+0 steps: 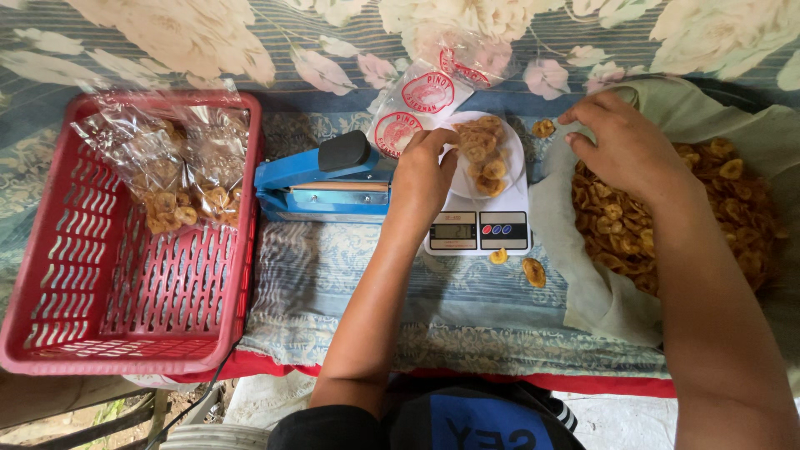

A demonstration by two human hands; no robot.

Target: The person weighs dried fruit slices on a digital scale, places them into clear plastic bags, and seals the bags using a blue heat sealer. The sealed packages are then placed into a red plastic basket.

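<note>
- The left hand (423, 171) pinched the rim of a clear bag of banana chips (483, 154) standing on a white kitchen scale (477, 229), its long axis running away from the person.
- The right hand (625, 146), fingers curled loosely, rested on the chip pile (667, 217).
- A blue heat sealer (321, 179) lay beside a red basket (125, 250).

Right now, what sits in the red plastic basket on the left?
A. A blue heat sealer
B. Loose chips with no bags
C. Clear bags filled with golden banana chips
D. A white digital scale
C: the red plastic basket holds clear bags of golden banana chips at its far end, while the blue heat sealer and the white digital scale stand outside it on the table.
</note>
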